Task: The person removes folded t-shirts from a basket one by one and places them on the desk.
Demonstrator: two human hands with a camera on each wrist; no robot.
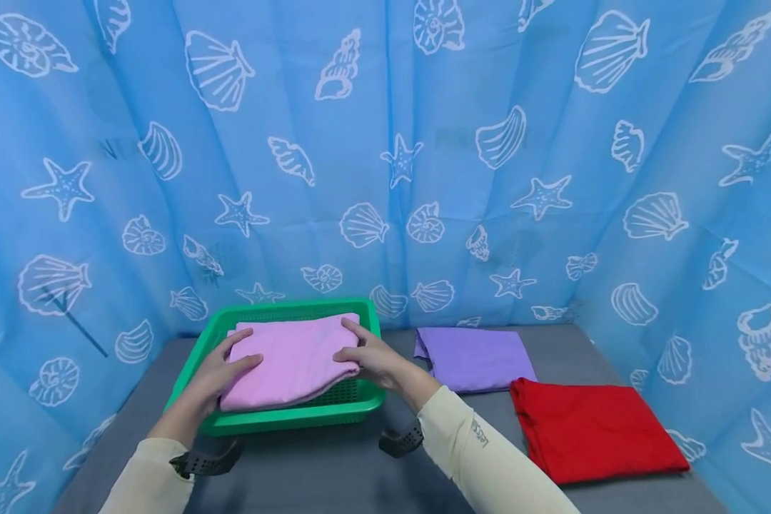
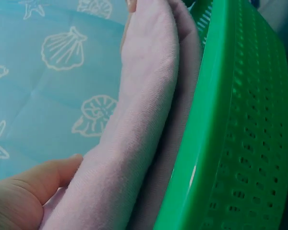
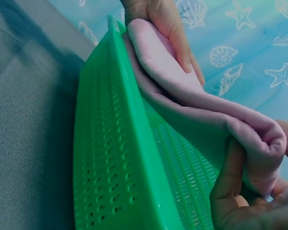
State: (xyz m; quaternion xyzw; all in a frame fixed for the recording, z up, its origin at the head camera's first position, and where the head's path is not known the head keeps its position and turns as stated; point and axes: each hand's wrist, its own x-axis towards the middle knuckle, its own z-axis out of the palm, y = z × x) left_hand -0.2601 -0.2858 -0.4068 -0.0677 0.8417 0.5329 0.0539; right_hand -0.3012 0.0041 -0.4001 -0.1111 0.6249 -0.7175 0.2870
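A folded pink cloth (image 1: pixel 289 357) is held at the green plastic basket (image 1: pixel 289 421), its near edge close to the basket's front rim. My left hand (image 1: pixel 218 375) grips the left side, thumb on top of the cloth; its other fingers are partly hidden. At the opposite end, my right hand (image 1: pixel 379 358) pinches the right edge. In the right wrist view, the cloth (image 3: pixel 206 108) shows thick folded layers, raised above the basket floor at the right end. Along the rim in the left wrist view, the cloth's (image 2: pixel 144 91) front fold runs inside the basket wall (image 2: pixel 249 120).
On the grey table (image 1: pixel 321 475), a folded purple cloth (image 1: pixel 478 360) lies right of the basket. A folded red cloth (image 1: pixel 597 432) lies nearer, at the right, close to the purple one's corner. A blue shell-patterned curtain (image 1: pixel 398 214) stands behind and along both sides.
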